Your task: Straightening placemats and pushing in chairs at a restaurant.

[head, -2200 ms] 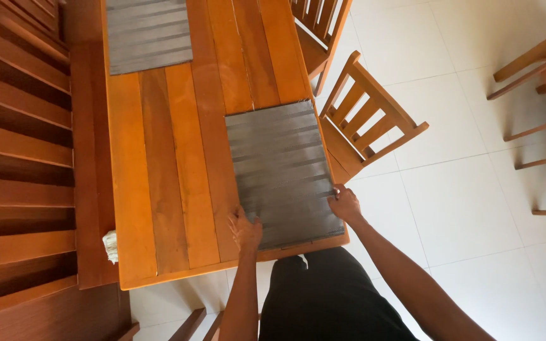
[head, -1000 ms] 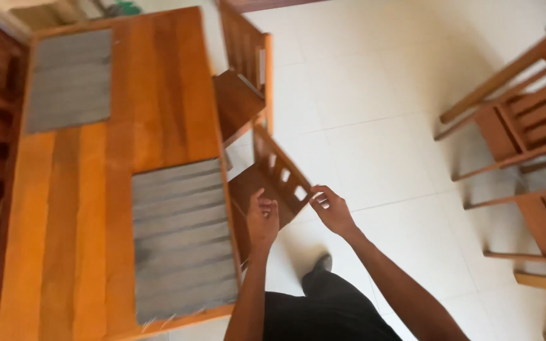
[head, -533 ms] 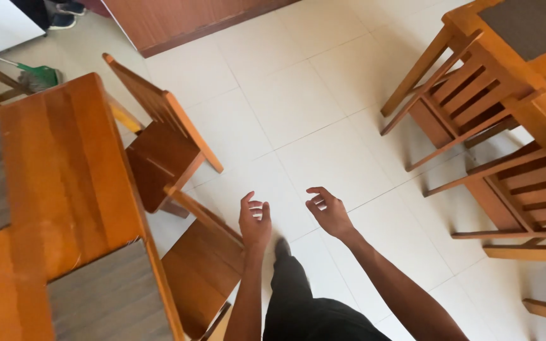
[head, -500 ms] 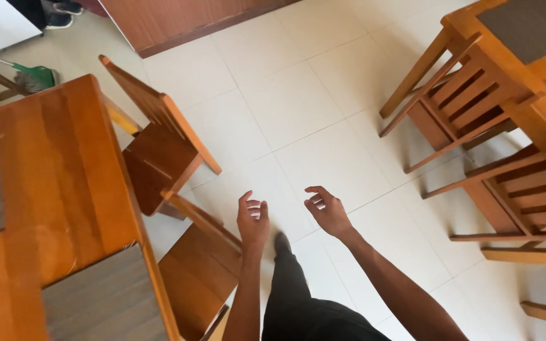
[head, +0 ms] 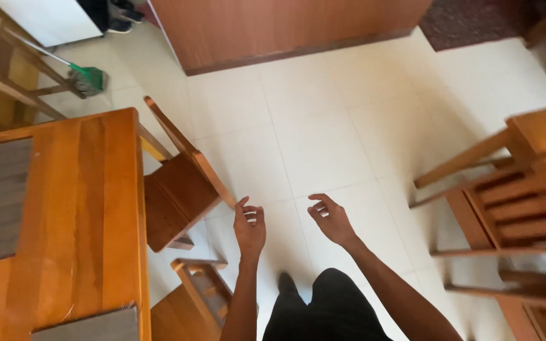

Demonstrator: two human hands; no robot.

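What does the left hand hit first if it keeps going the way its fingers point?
Probably nothing close. The left hand is open and empty, fingers pointing up-frame over bare floor. The chair sits just left of that line; the wooden panel lies far ahead. Depth is unclear.

Bright, even daylight fills the scene; the pale floor tiles (head: 323, 132) glare softly; shadows are faint; motion blur smears the right-hand chairs (head: 507, 208); edges bow outward slightly.
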